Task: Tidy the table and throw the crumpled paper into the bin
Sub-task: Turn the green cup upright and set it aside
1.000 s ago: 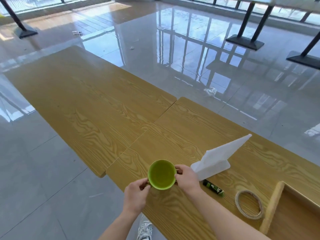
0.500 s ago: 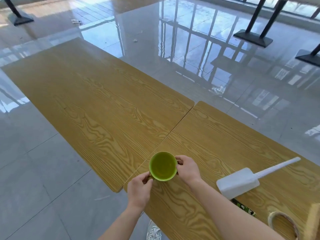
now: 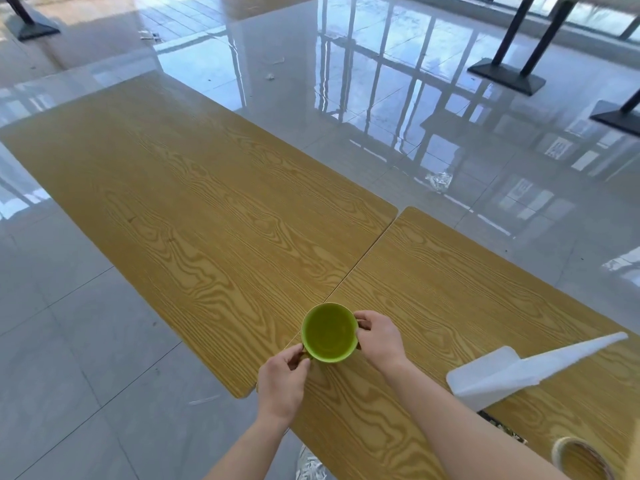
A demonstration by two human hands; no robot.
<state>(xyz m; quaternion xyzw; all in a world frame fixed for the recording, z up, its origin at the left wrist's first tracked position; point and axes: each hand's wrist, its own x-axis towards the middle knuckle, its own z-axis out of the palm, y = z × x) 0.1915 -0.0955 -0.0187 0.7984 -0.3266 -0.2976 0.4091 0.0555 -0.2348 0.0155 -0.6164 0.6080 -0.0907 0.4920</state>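
Observation:
A green cup (image 3: 329, 332) is over the seam between two wooden tables (image 3: 214, 209), near their front edge. My left hand (image 3: 282, 384) grips its near-left side at the handle. My right hand (image 3: 379, 339) holds its right rim. A white folded paper plane (image 3: 519, 370) lies on the right table (image 3: 467, 282), to the right of my right forearm. No crumpled paper on the tables and no bin are in view.
A tape roll (image 3: 581, 460) sits at the bottom right, with a dark green-labelled stick (image 3: 502, 426) partly hidden beside my forearm. Shiny tiled floor surrounds the tables. A scrap of litter (image 3: 439, 180) lies on the floor beyond. Black table bases (image 3: 505, 76) stand far right.
The view has swung left, so the paper plane and tape roll slid toward the right edge and the wooden box left the frame. Both hands keep hold of the green cup.

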